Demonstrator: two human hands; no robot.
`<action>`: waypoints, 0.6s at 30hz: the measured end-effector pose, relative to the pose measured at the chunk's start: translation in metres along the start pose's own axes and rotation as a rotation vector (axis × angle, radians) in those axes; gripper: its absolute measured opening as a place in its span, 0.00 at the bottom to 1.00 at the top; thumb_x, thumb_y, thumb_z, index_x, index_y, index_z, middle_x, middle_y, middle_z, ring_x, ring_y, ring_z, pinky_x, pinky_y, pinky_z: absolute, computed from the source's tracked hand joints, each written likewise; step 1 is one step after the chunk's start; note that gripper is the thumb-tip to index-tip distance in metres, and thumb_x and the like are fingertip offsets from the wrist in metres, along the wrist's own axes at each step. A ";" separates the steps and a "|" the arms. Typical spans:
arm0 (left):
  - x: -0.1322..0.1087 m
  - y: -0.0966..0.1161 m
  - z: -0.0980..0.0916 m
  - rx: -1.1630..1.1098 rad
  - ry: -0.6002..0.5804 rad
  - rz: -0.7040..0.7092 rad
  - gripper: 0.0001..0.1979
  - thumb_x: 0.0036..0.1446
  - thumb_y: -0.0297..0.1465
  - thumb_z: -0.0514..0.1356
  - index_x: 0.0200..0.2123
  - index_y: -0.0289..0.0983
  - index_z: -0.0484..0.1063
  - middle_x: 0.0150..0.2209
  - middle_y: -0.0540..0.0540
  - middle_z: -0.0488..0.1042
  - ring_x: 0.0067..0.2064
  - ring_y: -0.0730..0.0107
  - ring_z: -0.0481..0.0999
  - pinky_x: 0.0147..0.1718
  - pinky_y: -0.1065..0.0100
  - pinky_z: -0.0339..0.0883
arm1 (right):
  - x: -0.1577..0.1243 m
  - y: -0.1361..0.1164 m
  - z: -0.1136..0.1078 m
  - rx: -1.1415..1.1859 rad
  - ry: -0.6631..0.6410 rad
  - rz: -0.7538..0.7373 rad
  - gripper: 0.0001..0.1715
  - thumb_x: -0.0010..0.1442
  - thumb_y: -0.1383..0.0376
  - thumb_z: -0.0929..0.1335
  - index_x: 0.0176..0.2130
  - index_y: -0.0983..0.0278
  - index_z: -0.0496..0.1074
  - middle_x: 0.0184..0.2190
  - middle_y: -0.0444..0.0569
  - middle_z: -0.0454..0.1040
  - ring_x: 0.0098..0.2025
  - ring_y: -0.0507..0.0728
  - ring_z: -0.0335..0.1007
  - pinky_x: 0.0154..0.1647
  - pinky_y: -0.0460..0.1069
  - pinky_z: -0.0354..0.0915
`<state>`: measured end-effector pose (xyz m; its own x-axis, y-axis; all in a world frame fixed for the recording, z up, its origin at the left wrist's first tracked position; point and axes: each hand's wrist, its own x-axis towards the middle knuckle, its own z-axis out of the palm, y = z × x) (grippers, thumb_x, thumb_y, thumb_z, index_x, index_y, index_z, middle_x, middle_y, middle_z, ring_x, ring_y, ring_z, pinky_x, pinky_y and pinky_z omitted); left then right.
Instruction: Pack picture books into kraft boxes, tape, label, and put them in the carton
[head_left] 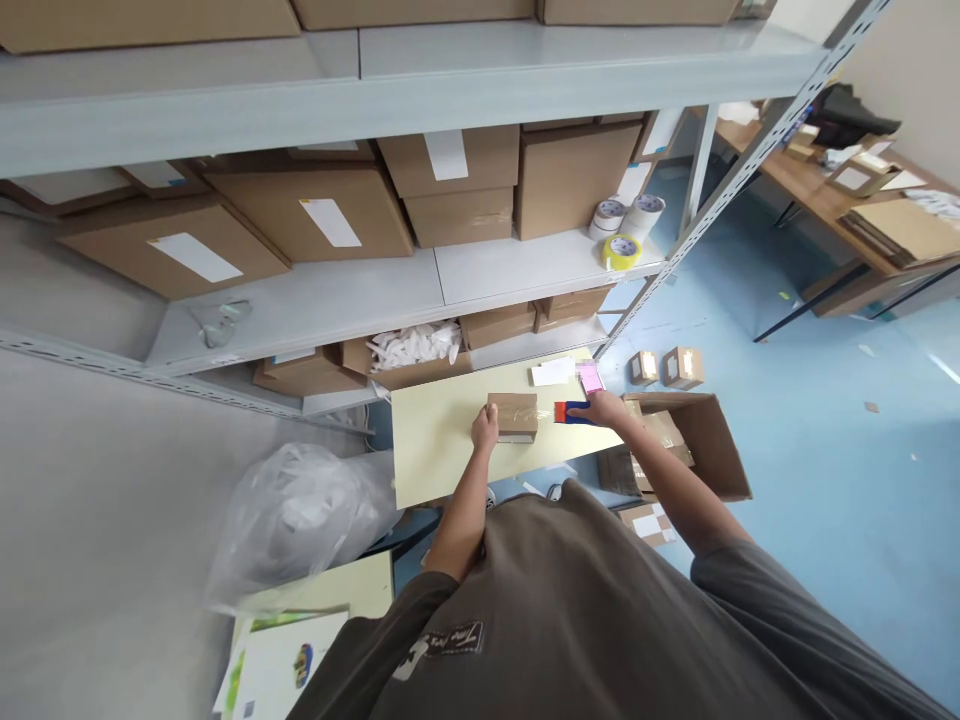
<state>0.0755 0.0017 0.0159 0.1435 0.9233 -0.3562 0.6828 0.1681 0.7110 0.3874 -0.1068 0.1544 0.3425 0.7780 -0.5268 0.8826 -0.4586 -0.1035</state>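
Note:
A small brown cardboard box (513, 412) lies on the pale yellow table (435, 450), with clear tape across its top. My left hand (485, 430) grips the left side of the box, its thumb at the upper edge. To the right of the box, my right hand (604, 409) is closed around a blue and orange tape dispenser (574, 412). A strip of clear tape seems to run from the box to the dispenser. Just above my right hand lies a flat pink-faced thing (590, 377), with white paper (552, 372) beside it.
Metal shelving (517, 275) full of cartons stands behind the table, with tape rolls (621, 251) at its right end. An open carton (709, 440) holding boxes stands on the floor to the right. A large clear plastic bag (300, 520) bulges at the left.

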 end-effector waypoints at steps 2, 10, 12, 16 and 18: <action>0.008 -0.012 -0.010 -0.069 0.000 0.002 0.28 0.76 0.50 0.46 0.55 0.41 0.80 0.54 0.38 0.83 0.58 0.52 0.80 0.55 0.62 0.71 | 0.003 -0.021 0.007 0.026 0.000 0.004 0.41 0.62 0.32 0.70 0.44 0.65 0.84 0.43 0.63 0.84 0.46 0.66 0.82 0.41 0.50 0.68; 0.044 -0.068 -0.088 -0.164 0.028 -0.129 0.26 0.73 0.49 0.52 0.56 0.38 0.80 0.56 0.37 0.82 0.58 0.53 0.80 0.57 0.59 0.72 | 0.019 -0.149 0.037 0.152 -0.019 -0.081 0.41 0.65 0.31 0.66 0.43 0.62 0.83 0.44 0.59 0.85 0.47 0.64 0.82 0.36 0.48 0.67; 0.045 -0.071 -0.104 -0.066 0.115 -0.140 0.24 0.73 0.47 0.53 0.58 0.41 0.79 0.59 0.38 0.81 0.60 0.53 0.79 0.59 0.59 0.70 | 0.023 -0.179 0.040 0.150 -0.033 -0.111 0.41 0.65 0.30 0.65 0.45 0.62 0.82 0.45 0.59 0.85 0.48 0.64 0.82 0.37 0.48 0.67; 0.043 -0.066 -0.109 -0.051 0.090 -0.025 0.24 0.75 0.47 0.48 0.58 0.46 0.78 0.58 0.43 0.82 0.59 0.55 0.79 0.58 0.61 0.70 | 0.034 -0.228 0.047 0.088 -0.059 -0.152 0.43 0.66 0.31 0.64 0.48 0.63 0.82 0.48 0.60 0.84 0.49 0.64 0.82 0.39 0.48 0.69; 0.041 -0.065 -0.100 -0.063 0.019 -0.037 0.24 0.75 0.49 0.49 0.58 0.45 0.78 0.56 0.43 0.82 0.58 0.54 0.80 0.57 0.60 0.70 | 0.040 -0.243 0.050 0.042 -0.066 -0.161 0.42 0.67 0.32 0.65 0.49 0.64 0.82 0.49 0.61 0.84 0.50 0.64 0.82 0.40 0.49 0.70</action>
<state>-0.0344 0.0636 0.0158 0.1047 0.9225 -0.3716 0.6412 0.2231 0.7343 0.1699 0.0143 0.1159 0.1746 0.8134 -0.5548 0.9096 -0.3490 -0.2254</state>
